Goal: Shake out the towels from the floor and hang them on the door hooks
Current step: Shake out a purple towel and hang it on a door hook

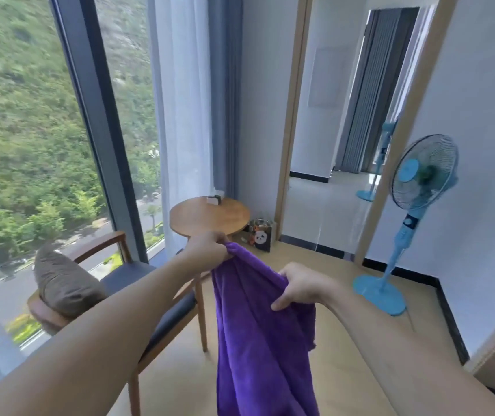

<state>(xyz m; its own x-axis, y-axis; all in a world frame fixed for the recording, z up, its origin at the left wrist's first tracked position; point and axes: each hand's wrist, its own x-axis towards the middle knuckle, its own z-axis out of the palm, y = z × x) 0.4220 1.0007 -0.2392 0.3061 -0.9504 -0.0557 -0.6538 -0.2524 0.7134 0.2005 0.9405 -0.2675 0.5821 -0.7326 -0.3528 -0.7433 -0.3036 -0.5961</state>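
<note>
While the chair [138, 295] and round table [208, 216] are sitting off to the left by the window, the left hand [207, 250] is pinching one bunched corner of the purple towel [258, 340] and the right hand [298, 285] is gripping its top edge just beside. The towel is hanging lengthwise straight down between both arms, clear of the floor. No door hooks are showing; the blue fan [420, 181] is standing at right.

A tall window [45, 130] on the left shows a green hillside in daylight, with a white sheer curtain [180, 115] beside it. A wooden armchair [114, 295] with a brown cushion [63, 280] stands near a small round table [207, 217]. A blue standing fan [420, 181] stands on the pale wooden floor [345, 340], near a tall mirror [345, 130] at the white wall.
</note>
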